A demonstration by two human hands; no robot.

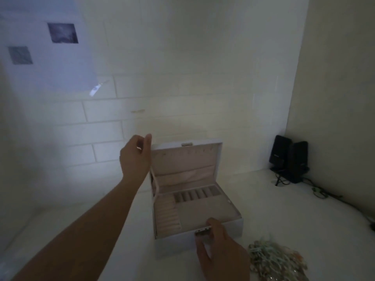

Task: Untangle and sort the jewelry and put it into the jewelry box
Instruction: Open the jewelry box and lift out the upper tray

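A white jewelry box (233, 230) stands open on the white table, its lid (186, 157) upright and its pale pink lining with ring rolls and compartments showing. My left hand (135, 157) is raised at the lid's left top corner, fingers relaxed, touching or just off the edge. At the front wall, my right hand (219, 248) holds the box, thumb on the rim beside the metal clasp (203, 233). A tangled heap of jewelry (278, 260) with pale green and gold chains lies on the table just right of that hand.
A white tiled wall rises behind the box. Two small black speakers (288, 159) stand in the back right corner, with cables (324, 195) trailing along the right wall. A paper sheet (50, 47) with dark squares hangs at the upper left.
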